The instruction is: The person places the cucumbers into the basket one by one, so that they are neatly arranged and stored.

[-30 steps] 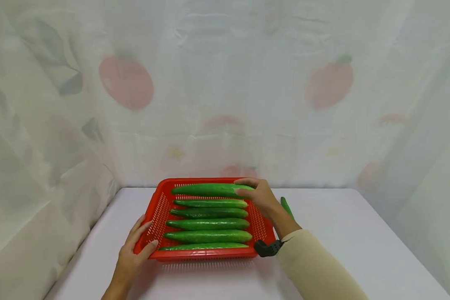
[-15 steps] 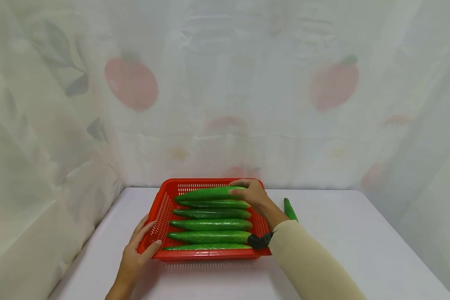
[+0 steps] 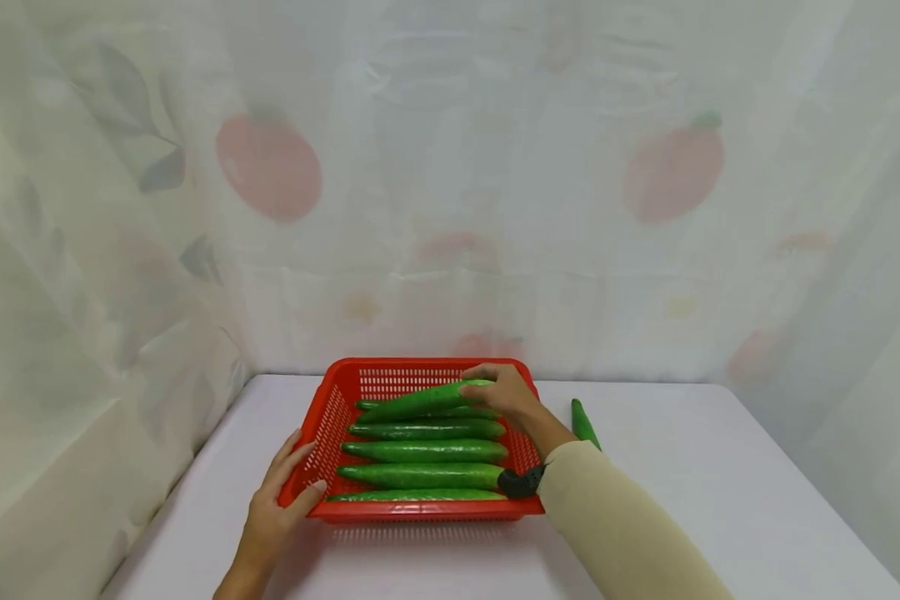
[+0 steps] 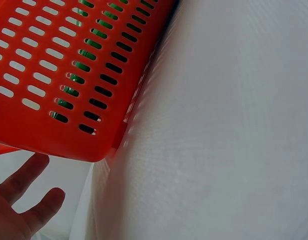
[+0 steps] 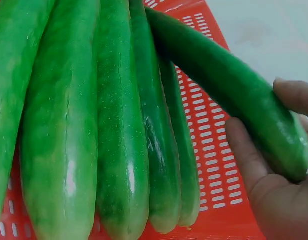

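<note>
In the head view a red plastic basket (image 3: 420,507) stands on the white table, with several green cucumbers (image 3: 423,452) lying side by side across it. My right hand (image 3: 506,392) grips one end of another cucumber (image 3: 412,403), thumb on one side and fingers on the other. That cucumber slants above the back of the row, its far end lower and against the others. The right wrist view shows the held cucumber (image 5: 224,75) between thumb and fingers. My left hand (image 3: 273,500) holds the basket's near left corner, thumb over the rim; some of its fingers are hidden.
One more cucumber (image 3: 583,423) lies on the table to the right of the basket, partly behind the right sleeve (image 3: 615,508). A pale printed curtain (image 3: 450,208) hangs behind the table (image 3: 690,483) and along its sides.
The right hand has brought the cucumber down and slightly toward me, and its left end has tipped lower onto the back of the row. The left hand stays at the basket's corner.
</note>
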`<state>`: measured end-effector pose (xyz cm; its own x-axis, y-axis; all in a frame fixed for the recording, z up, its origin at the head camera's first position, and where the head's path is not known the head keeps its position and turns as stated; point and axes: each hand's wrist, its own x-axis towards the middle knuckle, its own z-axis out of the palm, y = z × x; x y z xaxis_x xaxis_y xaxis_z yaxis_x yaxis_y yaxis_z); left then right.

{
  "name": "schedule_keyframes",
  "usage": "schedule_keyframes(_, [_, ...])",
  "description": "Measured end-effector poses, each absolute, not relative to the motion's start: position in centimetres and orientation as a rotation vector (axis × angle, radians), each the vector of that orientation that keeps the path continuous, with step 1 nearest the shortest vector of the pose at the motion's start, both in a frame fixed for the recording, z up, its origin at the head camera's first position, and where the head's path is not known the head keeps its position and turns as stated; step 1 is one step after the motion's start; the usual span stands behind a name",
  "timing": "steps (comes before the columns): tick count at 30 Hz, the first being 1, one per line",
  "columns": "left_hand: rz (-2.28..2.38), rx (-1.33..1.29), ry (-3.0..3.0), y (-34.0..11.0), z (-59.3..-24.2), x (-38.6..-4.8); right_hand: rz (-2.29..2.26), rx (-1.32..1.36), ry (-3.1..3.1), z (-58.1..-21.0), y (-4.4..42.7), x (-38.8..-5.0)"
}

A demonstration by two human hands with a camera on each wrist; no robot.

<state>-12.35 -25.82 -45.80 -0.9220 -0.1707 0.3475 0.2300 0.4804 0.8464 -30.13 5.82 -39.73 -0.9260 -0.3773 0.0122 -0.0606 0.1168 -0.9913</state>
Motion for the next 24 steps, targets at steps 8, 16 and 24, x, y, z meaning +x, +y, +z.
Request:
schedule_keyframes(8, [-1.421, -0.07, -2.334, -25.54, -45.62, -12.23, -1.93, -0.355, 2.117, -40.38, 6.02, -30.19])
schedule_keyframes(16, [-1.423, -0.061, -2.336, -25.62, -45.71, -12.24, -1.918, -0.331, 2.14, -40.42, 6.14, -29.98])
schedule_keyframes(24, [-1.453, -0.051, -2.33, -25.65, -45.63, -12.32, -1.914, -0.325, 2.173, -40.21, 6.26, -29.86])
